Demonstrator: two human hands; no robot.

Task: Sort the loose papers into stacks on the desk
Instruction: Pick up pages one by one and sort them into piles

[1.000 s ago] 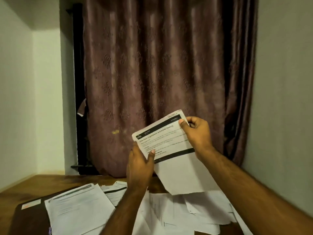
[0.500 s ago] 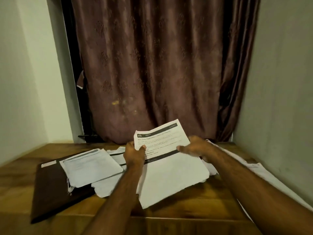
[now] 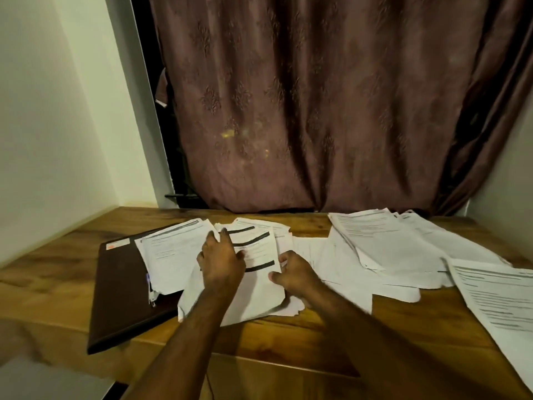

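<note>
On the middle stack, the left hand (image 3: 222,262) lies flat with its fingers spread, pressing down on a printed sheet with black bars (image 3: 256,249); that grip is wide, holding nothing, just pinning the page in place. Just beside it the right hand (image 3: 291,272) sits at the sheet's right edge, fingers loosely bent and touching paper, thumb out; nothing looks pinched there, so that grip reads as relaxed and open too. The sheet looks set down, with both hands squaring it on the pile.

Under that sheet the middle stack (image 3: 259,301) is ragged, its lower pages poking out at odd angles toward the front edge of the worktop (image 3: 288,339). To its left, touching it, a tidier left stack (image 3: 170,255) rests partly on a dark brown folder (image 3: 121,290), which lies flat with a small label at its far corner.

Off to the right, it's a different story. A broad spread of loose papers (image 3: 383,255) fans across the wood, overlapping and skewed, and another printed page (image 3: 499,301) lies tilted at the right edge, near the frame's border.

So, a judgement on progress: two stacks are under way on the left half, neither properly squared, while the right half looks largely unsorted. Roughly the early-to-middle stretch, with the bigger share of sheets yet to be picked through and placed. A maroon curtain (image 3: 317,111) hangs behind it all.
</note>
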